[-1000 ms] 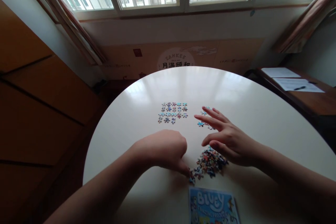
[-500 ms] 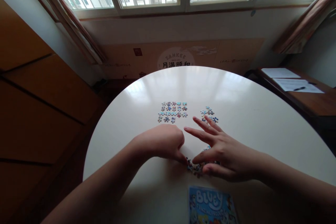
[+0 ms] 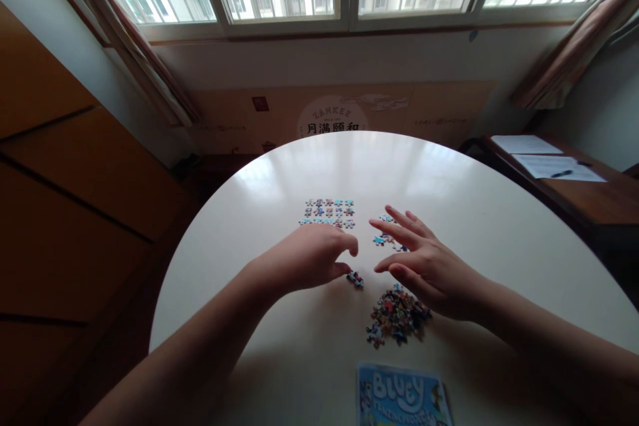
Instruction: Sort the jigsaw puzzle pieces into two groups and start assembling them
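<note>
My left hand (image 3: 317, 256) is over the white round table, thumb and index finger apart, with nothing visible between them. Its thumb tip is beside a few small puzzle pieces (image 3: 355, 279). My right hand (image 3: 432, 263) has its fingers spread, palm down, over the table and partly covers a loose group of pieces (image 3: 380, 240). A heaped pile of mixed puzzle pieces (image 3: 398, 314) lies below my right hand. Rows of separate pieces (image 3: 329, 212) lie beyond my left hand, which hides the lowest part of them.
A blue Bluey box (image 3: 403, 396) lies at the table's (image 3: 239, 373) near side. To the right stands a brown side table (image 3: 616, 196) with papers (image 3: 559, 166) and a pen. An orange-brown cabinet (image 3: 64, 213) is at the left, windows ahead.
Both hands have moved away from the pile, which now shows fully. A few pieces now lie apart from it by my left thumb. My left index finger has come into view.
</note>
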Demonstrator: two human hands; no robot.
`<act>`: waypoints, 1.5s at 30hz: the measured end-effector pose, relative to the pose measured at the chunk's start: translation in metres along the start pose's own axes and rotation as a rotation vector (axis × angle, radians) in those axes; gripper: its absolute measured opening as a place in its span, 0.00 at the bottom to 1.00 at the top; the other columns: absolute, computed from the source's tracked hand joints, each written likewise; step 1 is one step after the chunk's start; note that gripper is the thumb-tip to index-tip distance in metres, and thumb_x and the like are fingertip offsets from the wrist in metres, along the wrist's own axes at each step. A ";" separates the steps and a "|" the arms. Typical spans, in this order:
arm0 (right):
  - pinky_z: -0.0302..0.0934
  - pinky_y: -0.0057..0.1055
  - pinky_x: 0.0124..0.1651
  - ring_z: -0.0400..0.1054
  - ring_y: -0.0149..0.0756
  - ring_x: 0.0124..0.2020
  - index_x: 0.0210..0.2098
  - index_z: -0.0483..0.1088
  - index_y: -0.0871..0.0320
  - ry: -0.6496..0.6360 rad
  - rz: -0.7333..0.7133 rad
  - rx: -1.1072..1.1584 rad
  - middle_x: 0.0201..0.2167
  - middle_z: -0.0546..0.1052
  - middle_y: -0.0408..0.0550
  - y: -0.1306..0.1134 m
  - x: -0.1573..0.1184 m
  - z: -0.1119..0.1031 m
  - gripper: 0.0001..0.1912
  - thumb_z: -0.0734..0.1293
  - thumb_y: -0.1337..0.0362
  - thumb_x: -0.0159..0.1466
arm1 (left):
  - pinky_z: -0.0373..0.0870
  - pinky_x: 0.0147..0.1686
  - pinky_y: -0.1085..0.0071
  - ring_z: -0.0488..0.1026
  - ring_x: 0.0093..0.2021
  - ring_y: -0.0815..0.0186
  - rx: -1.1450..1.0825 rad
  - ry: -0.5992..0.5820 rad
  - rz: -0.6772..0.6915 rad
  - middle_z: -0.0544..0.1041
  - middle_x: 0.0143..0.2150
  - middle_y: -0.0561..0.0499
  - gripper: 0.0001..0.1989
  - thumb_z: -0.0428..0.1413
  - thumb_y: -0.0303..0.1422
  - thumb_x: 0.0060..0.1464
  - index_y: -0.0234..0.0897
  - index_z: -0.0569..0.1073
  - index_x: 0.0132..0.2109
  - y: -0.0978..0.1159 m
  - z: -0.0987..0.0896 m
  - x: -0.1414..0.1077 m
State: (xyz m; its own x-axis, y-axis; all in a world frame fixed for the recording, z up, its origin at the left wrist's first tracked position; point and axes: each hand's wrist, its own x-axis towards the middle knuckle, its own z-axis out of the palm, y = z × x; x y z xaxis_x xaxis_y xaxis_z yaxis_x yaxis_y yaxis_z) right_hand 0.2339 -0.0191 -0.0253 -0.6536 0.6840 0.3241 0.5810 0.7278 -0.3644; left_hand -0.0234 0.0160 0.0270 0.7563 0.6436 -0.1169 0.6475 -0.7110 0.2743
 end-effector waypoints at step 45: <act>0.43 0.69 0.69 0.39 0.55 0.75 0.48 0.78 0.44 -0.099 -0.086 -0.010 0.74 0.54 0.43 -0.001 0.003 -0.004 0.15 0.59 0.54 0.73 | 0.64 0.32 0.71 0.72 0.29 0.69 -0.109 -0.124 0.106 0.81 0.32 0.54 0.08 0.62 0.27 0.52 0.44 0.84 0.37 0.001 -0.003 -0.002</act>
State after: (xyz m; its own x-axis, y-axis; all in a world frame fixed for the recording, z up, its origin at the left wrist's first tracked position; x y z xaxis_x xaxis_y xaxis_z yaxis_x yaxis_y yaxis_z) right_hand 0.2335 -0.0175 -0.0201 -0.7456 0.6111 0.2657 0.5255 0.7844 -0.3297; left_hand -0.0244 0.0154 0.0299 0.8296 0.5226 -0.1965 0.5550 -0.7334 0.3927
